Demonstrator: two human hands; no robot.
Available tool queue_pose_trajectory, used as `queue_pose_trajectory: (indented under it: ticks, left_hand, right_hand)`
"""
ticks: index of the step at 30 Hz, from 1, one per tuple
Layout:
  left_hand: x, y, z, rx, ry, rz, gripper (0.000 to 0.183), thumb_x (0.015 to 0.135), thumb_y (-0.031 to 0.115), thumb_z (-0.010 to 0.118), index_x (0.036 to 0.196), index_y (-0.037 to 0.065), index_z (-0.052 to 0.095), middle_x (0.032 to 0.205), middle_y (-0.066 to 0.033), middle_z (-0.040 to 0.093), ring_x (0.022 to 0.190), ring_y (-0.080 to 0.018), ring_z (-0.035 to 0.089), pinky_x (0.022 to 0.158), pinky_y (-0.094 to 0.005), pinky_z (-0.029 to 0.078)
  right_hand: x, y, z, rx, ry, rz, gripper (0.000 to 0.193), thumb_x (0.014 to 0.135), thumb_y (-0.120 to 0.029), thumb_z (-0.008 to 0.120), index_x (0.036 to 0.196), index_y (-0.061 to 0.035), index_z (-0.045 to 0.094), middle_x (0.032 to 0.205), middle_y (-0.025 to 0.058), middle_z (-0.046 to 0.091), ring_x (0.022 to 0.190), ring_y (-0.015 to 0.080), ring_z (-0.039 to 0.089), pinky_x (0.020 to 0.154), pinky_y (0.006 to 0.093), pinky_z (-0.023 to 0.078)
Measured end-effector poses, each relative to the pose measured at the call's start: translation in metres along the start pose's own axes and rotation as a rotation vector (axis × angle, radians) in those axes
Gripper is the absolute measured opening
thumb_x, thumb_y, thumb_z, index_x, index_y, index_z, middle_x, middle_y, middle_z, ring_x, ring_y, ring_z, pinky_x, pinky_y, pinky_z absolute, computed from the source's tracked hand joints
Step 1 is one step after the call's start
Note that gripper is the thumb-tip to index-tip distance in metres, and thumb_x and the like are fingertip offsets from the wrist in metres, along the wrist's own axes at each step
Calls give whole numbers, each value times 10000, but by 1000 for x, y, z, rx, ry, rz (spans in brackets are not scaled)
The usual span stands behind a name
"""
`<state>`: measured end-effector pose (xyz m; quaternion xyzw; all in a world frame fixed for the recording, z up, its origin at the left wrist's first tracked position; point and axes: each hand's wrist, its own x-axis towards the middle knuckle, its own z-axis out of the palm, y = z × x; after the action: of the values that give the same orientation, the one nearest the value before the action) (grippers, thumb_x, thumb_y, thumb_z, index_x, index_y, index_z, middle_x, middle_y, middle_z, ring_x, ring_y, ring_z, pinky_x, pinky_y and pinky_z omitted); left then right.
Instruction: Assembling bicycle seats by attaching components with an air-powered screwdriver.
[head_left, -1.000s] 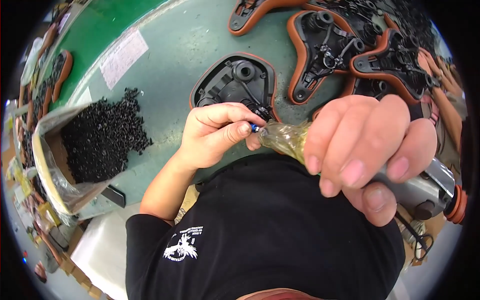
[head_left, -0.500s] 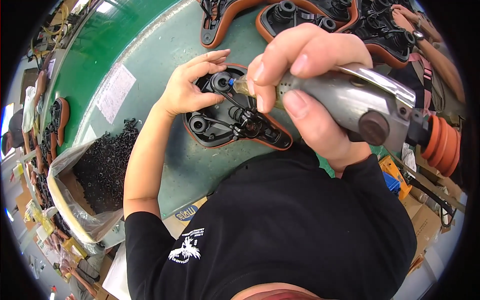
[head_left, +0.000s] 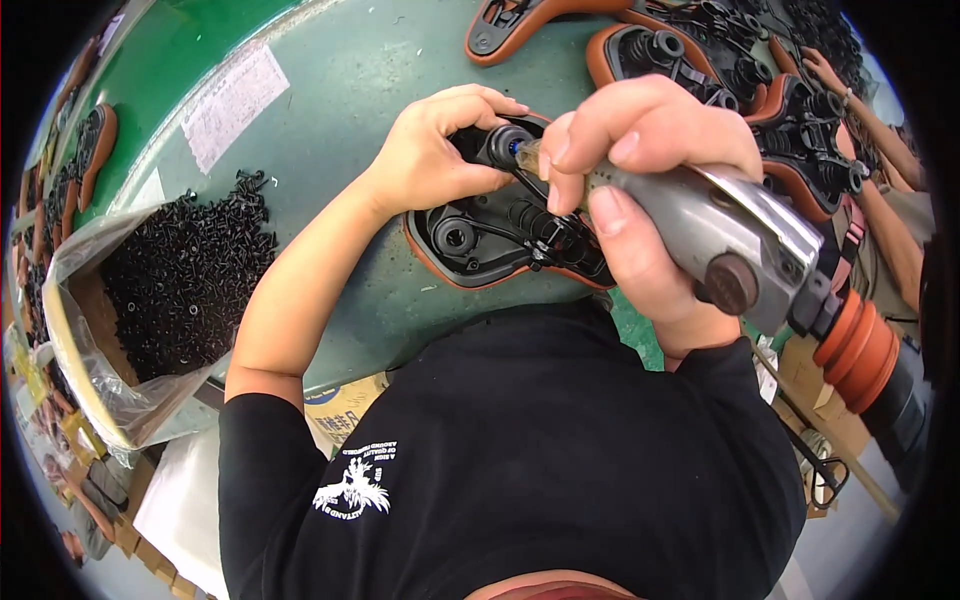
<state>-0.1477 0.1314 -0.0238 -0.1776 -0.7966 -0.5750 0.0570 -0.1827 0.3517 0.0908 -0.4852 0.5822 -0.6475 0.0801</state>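
A bicycle saddle [head_left: 480, 262] lies upside down on the green table, its black underside facing up inside a brown rim. My left hand [head_left: 440, 145] grips its far left part, thumb and fingers closed around a round black spring mount [head_left: 507, 147]. In my right hand [head_left: 650, 190] is a silver air screwdriver [head_left: 720, 225], held tilted. The tool's blue tip meets the middle of that mount; whether a screw sits there is hidden. A second round mount [head_left: 454, 236] shows on the saddle's near side.
Left of my forearm, a plastic-lined box [head_left: 85, 375] holds many black screws [head_left: 190, 285]. A paper sheet [head_left: 235, 105] lies on the table [head_left: 340, 100]. Several other upturned saddles [head_left: 650, 60] crowd the far right, near another person's arms [head_left: 885, 200]. An orange-ended hose [head_left: 860, 350] trails from the screwdriver.
The whole view has shifted and turned a little, so the saddle and both hands appear farther right. The screwdriver's tip stays at the same mount, and both grips are unchanged.
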Motion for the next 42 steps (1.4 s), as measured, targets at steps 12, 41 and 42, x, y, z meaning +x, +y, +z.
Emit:
queue_pose_trajectory:
  ticks: [12,41,42]
  left_hand:
    - [-3,-13,6,-19,91,35,349,641,86,884,898,12,659,1158,-109,747,1057,-289,715,932,-390,569]
    - [-142,2,-201,750,635,-458,351,882,236,791,1140,9,720,1077,-174,720,1065,-332,695,961,-405,541]
    - [-139,23,-173,855,418,-475,310,861,209,794,1092,18,717,1097,-174,712,1076,-364,679,962,-408,542]
  right_hand:
    - [6,24,2,41,-59,-39,199,957,11,606,1096,-74,491,949,153,644,730,226,637,774,464,572]
    - [66,131,-22,377,695,649,77,881,-23,642,948,-29,606,831,94,639,620,230,696,568,390,581]
    - [65,133,-17,349,702,672,77,879,-24,641,948,-26,606,856,100,646,614,227,691,565,390,575]
